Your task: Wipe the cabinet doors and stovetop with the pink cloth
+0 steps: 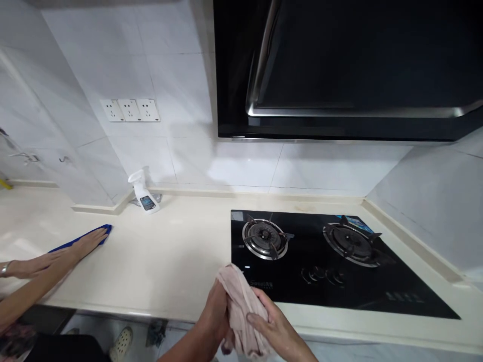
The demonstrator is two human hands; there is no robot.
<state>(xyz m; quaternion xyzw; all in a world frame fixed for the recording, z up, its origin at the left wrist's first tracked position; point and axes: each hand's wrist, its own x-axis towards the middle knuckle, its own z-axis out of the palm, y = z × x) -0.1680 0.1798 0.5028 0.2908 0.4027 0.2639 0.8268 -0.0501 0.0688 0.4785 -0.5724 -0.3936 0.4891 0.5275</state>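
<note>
A crumpled pale pink cloth (245, 311) is bunched between my two hands, just in front of the counter's front edge. My left hand (216, 312) grips its left side, with the fingers partly hidden behind the folds. On the other side, my right hand (274, 324) holds the cloth with the thumb lying across its front. Beyond the cloth, a black glass gas stove (294, 284) is set into the counter, its front left corner closest to my hands. Its left burner (265, 236) and right burner (350, 242) carry dark pan supports, and knobs (317, 273) sit between them.
At the left, another person's hands (71, 254) press a blue cloth (107, 231) onto the cream counter (162, 256). A white spray bottle (143, 193) leans by the wall corner. A black range hood (339, 75) overhangs the stove. Wall sockets (130, 110) are at upper left.
</note>
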